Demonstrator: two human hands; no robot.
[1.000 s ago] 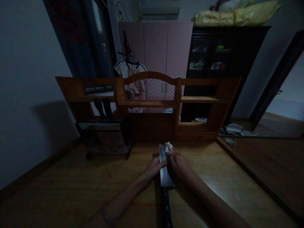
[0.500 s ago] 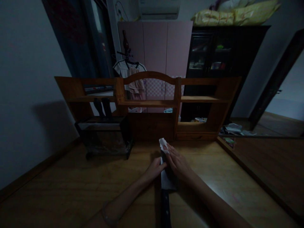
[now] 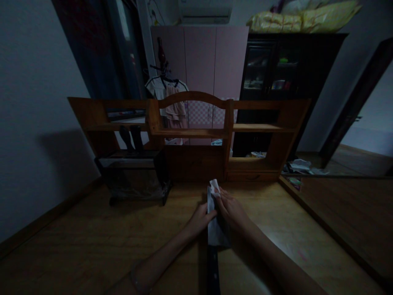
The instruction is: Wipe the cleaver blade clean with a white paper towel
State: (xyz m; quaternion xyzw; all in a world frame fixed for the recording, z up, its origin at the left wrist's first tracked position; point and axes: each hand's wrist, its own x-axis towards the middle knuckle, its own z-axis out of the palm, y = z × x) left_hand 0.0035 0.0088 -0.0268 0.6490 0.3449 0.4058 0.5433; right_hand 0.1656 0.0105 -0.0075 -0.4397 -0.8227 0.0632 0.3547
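A wide-bladed kitchen knife (image 3: 218,233) points away from me, its black handle (image 3: 213,270) towards my body. My left hand (image 3: 200,217) grips the blade from the left, with the thumb lying across its face and the other fingers hidden behind. On the blade's right side, near the far end, my right hand (image 3: 231,207) presses a crumpled white tissue (image 3: 215,186) against the metal. The fingers of that hand are together over the tissue.
A knife block (image 3: 135,176) with two black-handled knives stands on the wooden table (image 3: 147,241) at the left. Behind it, a wooden shelf unit (image 3: 196,133) runs across the back. A wall (image 3: 37,172) borders the left side.
My right hand and the tissue have shifted slightly to the right, uncovering the far left corner of the blade. My left hand keeps its grip in nearly the same spot.
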